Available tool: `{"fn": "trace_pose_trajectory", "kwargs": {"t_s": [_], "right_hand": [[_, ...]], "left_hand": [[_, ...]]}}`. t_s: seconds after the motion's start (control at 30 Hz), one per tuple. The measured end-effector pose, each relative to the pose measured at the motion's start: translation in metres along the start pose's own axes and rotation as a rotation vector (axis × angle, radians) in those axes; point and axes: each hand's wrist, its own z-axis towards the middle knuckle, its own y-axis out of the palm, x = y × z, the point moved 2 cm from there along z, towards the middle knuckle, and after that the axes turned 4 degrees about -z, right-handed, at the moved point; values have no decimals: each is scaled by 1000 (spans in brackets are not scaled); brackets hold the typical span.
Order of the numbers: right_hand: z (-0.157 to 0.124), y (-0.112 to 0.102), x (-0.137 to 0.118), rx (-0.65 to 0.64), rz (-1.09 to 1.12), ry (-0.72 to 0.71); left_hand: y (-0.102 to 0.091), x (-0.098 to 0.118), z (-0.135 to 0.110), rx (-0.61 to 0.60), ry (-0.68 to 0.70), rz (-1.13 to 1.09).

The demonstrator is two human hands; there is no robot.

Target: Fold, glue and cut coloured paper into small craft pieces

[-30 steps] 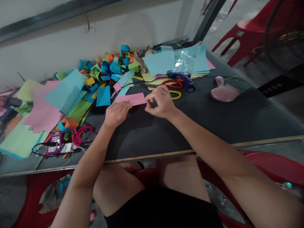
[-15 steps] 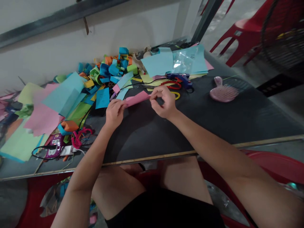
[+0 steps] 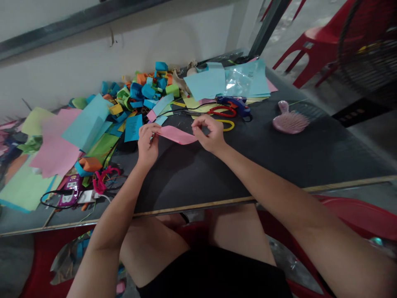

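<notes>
1. Centrally, one pink paper strip [image 3: 176, 135] hung between two hands, bowed and slightly twisted, just above the dark worktop [image 3: 279, 161].
2. The left hand [image 3: 148, 142] had its fingers clamped on the strip's left end; the right hand [image 3: 209, 132] pinched the right end between thumb and forefinger.
3. Just beyond the right hand lay one red handle [image 3: 221, 111] and one yellow loop [image 3: 228, 125], the latter partly hidden by that hand. One dark-blue tool [image 3: 243, 108] lay against the red handle.
4. One bright blue slip [image 3: 133, 128] with writing sat right beside the left hand, resting over a black object [image 3: 127, 146] too hidden to identify.
5. One black cable [image 3: 186, 109] ran across loose paper behind the strip. Farther back, a heap of folded paper pieces [image 3: 149, 90] was too jumbled to count.
6. Toward the back right, light blue sheets [image 3: 206, 82] lay beside clear plastic [image 3: 237, 85]; one pink hairbrush [image 3: 290, 122] lay well apart from the right hand.
7. On the left were a large pink sheet [image 3: 56, 142], one orange folded piece [image 3: 91, 164], one purple device [image 3: 70, 190] and one white plug [image 3: 87, 197].
</notes>
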Motion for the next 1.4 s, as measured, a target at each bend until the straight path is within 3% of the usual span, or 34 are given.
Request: {"fn": "trace_pose_trajectory", "kwargs": {"t_s": [0.1, 0.17, 0.27, 0.4, 0.5, 0.6, 0.77, 0.83, 0.97, 1.17, 1.27, 1.4], "right_hand": [[0, 3, 3, -26, 66, 132], [0, 6, 5, -89, 113, 177], [-1, 15, 10, -259, 221, 252], [-4, 27, 16, -444, 392, 487], [-7, 32, 11, -654, 449, 610], [-7, 30, 7, -725, 381, 651], [-3, 20, 24, -317, 313, 685], [-3, 19, 31, -239, 313, 680], [-3, 18, 32, -321, 351, 688], [0, 13, 23, -507, 281, 606], [1, 9, 22, -565, 163, 554], [2, 7, 20, -621, 24, 483]], "left_hand": [[0, -3, 2, 165, -191, -430], [-1, 0, 4, 193, -277, -619], [-1, 5, 7, 146, -383, -737], [6, 0, 5, 55, -527, -928], [16, -5, 1, -92, -569, -1002], [20, -8, 0, -214, -603, -949], [8, -22, 4, -67, -684, -876], [6, -29, 3, -1, -687, -717], [6, -34, -3, 109, -756, -468], [2, -29, -2, 138, -800, -464], [1, -30, -1, 109, -783, -441], [2, -28, -3, -33, -739, -268]]}}
